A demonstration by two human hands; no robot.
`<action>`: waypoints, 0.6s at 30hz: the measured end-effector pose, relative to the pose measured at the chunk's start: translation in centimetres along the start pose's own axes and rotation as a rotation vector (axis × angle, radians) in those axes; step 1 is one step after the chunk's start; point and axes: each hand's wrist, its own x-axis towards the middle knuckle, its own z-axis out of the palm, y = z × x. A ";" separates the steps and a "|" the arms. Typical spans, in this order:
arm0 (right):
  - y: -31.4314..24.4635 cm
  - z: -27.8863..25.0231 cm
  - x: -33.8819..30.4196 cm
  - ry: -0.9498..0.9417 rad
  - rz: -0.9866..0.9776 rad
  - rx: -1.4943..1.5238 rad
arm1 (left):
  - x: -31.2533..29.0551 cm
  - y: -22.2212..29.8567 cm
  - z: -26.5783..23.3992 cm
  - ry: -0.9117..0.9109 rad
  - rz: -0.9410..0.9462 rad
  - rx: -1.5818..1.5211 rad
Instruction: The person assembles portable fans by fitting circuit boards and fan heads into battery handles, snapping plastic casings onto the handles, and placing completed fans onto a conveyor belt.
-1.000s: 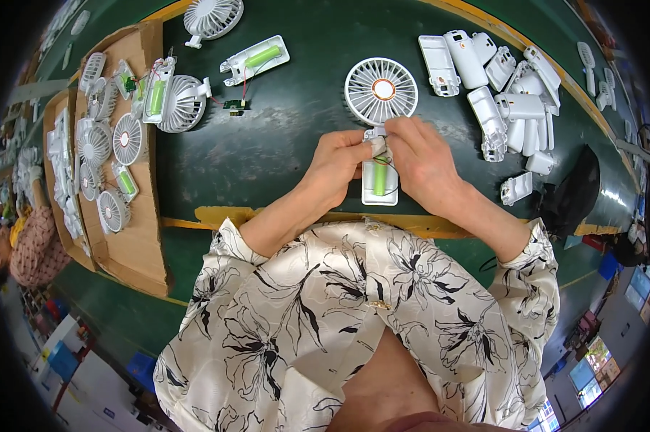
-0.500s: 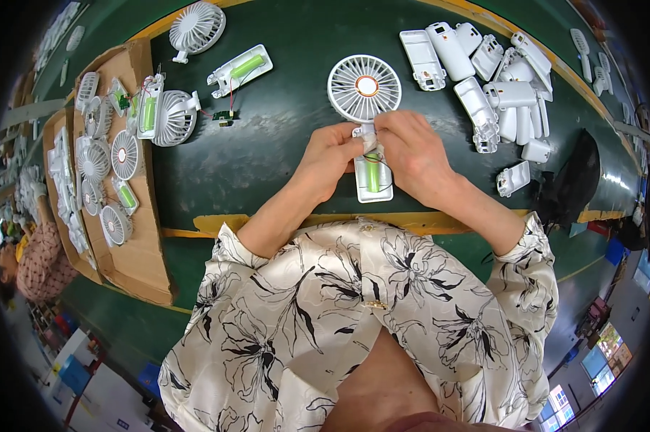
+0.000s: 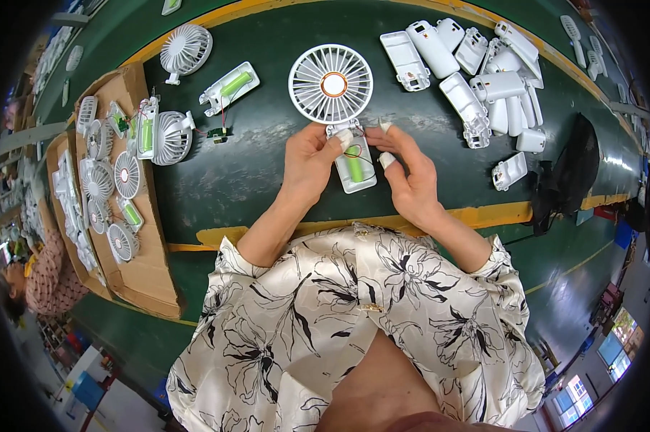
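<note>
A white handheld fan lies in front of me, its round grille up and its handle toward me. The handle housing is uncovered and shows a green cylindrical battery and thin red and dark wires. My left hand is closed on the fan's neck, its thumb in a white finger cover pressing on top. Just right of the handle, my right hand is open, thumb and fingers apart, with white covers on some tips. Its fingertips are close to the neck; whether they touch a wire is unclear.
A cardboard box of fans and parts stands at the left. Opened fans with batteries and a small circuit board lie near it. White handle shells are heaped at the right, beside a black cloth. Another person sits at far left.
My right hand has drawn back from the neck and opened. The fan has shifted slightly left and tilted, while my left hand still holds it.
</note>
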 end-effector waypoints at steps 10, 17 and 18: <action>-0.3 -1.2 0.6 -0.193 -0.301 -0.438 | -0.2 0.4 -0.2 -0.015 -0.101 -0.068; -0.9 -3.2 3.1 -0.542 -0.907 -0.800 | -0.4 0.9 0.2 -0.074 -0.087 0.034; -1.0 -3.2 3.2 -0.581 -0.916 -0.817 | -0.4 1.1 0.4 -0.075 -0.093 0.056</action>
